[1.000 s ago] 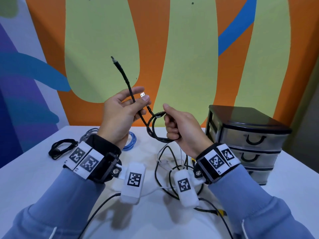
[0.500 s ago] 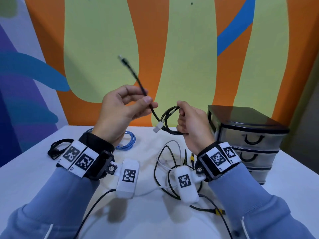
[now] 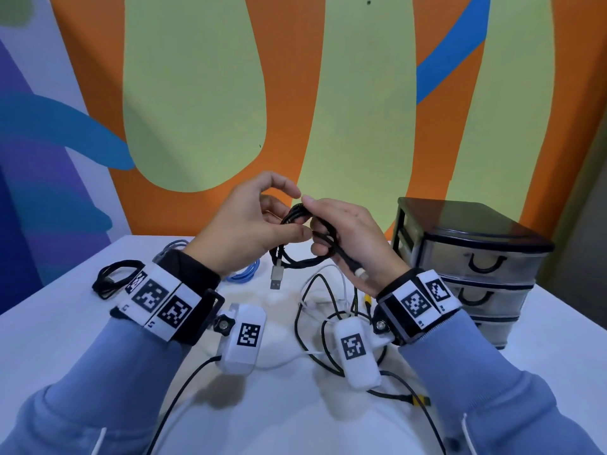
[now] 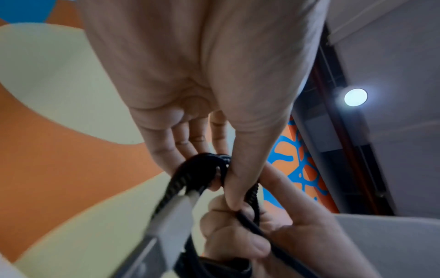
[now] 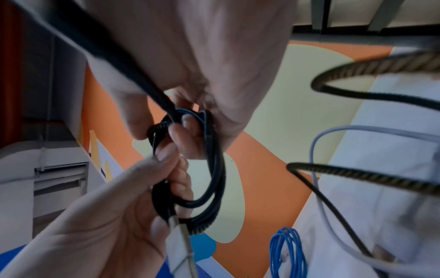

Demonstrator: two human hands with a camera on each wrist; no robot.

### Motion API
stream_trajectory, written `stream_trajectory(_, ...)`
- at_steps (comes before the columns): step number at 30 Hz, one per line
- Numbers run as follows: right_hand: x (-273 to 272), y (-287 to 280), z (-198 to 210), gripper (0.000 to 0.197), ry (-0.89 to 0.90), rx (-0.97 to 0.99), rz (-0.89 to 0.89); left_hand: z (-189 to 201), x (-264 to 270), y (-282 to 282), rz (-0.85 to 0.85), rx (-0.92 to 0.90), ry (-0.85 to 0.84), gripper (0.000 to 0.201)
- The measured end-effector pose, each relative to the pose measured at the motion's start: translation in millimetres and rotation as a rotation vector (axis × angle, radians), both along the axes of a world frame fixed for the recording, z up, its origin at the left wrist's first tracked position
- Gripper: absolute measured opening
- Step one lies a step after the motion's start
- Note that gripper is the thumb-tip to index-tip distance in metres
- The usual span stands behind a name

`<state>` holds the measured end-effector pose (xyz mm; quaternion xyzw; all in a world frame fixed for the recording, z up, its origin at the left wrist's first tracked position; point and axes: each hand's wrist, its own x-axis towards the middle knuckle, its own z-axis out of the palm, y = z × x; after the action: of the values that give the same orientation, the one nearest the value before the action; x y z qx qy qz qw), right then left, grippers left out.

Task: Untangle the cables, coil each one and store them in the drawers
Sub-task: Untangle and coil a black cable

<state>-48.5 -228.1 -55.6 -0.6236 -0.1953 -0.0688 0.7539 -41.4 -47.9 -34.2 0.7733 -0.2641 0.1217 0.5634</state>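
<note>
Up in front of my chest, above the worktop (image 3: 82,326), my left hand (image 3: 243,228) and my right hand (image 3: 348,238) meet around the black braided cable (image 3: 297,262). From the head view its loops form a small coil hanging roughly upright between my hands, long axis running top to bottom. Its silver USB plug (image 3: 276,277) dangles straight down from the coil's left side, and the other end slants down to the right across my right palm, ending in a pale connector tip (image 3: 358,273). My left thumb and forefinger pinch the top of the coil; my right fingers curl around its right side. On the worktop lie a coiled blue cable (image 3: 244,274), a coiled black cable (image 3: 111,279) at the far left, and a loose tangle of white and black-and-yellow cables (image 3: 323,300). A smoky plastic drawer unit (image 3: 473,267) with three drawers, all closed, stands to the right.

From the left wrist view, my left thumb presses the woven black strands (image 4: 190,169) against my fingers, and the plug's pale, flat housing (image 4: 176,212) points toward the camera, blurred.

From the right wrist view, the coil (image 5: 209,169) reads as an oval of matte, ribbed cord, my right fingers (image 5: 188,131) hooked through it and my left thumb and finger gripping its near edge.
</note>
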Motion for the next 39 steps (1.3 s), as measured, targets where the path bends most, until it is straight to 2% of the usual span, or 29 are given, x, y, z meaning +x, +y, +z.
stream_trajectory(4,-1,-2,-6,0.017,-0.115,-0.144,-0.083,-7,3,0,0.240,0.288,-0.178,0.028)
stream_trajectory(6,-3,-2,-5,0.021,-0.155,-0.165,-0.068,-9,1,-2,0.354,0.406,-0.239,0.024)
stream_trajectory(8,-1,0,-5,0.027,-0.176,-0.171,-0.065,-8,-2,-5,0.415,0.409,-0.270,0.024)
stream_trajectory(12,4,2,-9,0.025,-0.202,-0.115,-0.114,-8,-2,-10,0.422,0.219,-0.176,0.029)
stream_trajectory(16,-1,6,-9,0.023,-0.306,-0.167,-0.151,-9,0,-8,0.600,0.282,-0.215,0.029)
stream_trajectory(18,0,6,-9,0.022,-0.283,-0.152,-0.146,-10,4,-6,0.549,0.201,-0.193,0.028)
stream_trajectory(20,3,6,-10,0.018,-0.224,-0.104,-0.154,-10,7,-5,0.408,0.030,-0.095,0.027)
stream_trajectory(23,2,6,-9,0.010,-0.077,-0.023,-0.124,-3,4,-3,0.150,-0.249,0.062,0.021)
stream_trajectory(26,1,3,-6,0.010,0.104,0.118,0.012,6,2,0,-0.070,-0.599,0.253,0.027)
stream_trajectory(29,-2,4,-2,0.012,0.198,0.313,0.155,7,4,1,-0.157,-0.897,0.373,0.027)
stream_trajectory(31,-3,5,-2,0.013,0.193,0.389,0.180,6,4,-1,-0.187,-1.014,0.430,0.035)
stream_trajectory(34,-1,8,-3,0.018,0.141,0.356,0.100,4,4,-1,-0.247,-1.061,0.447,0.047)
stream_trajectory(39,-2,10,-3,0.014,-0.002,0.203,-0.107,5,-3,-4,-0.258,-0.765,0.284,0.021)
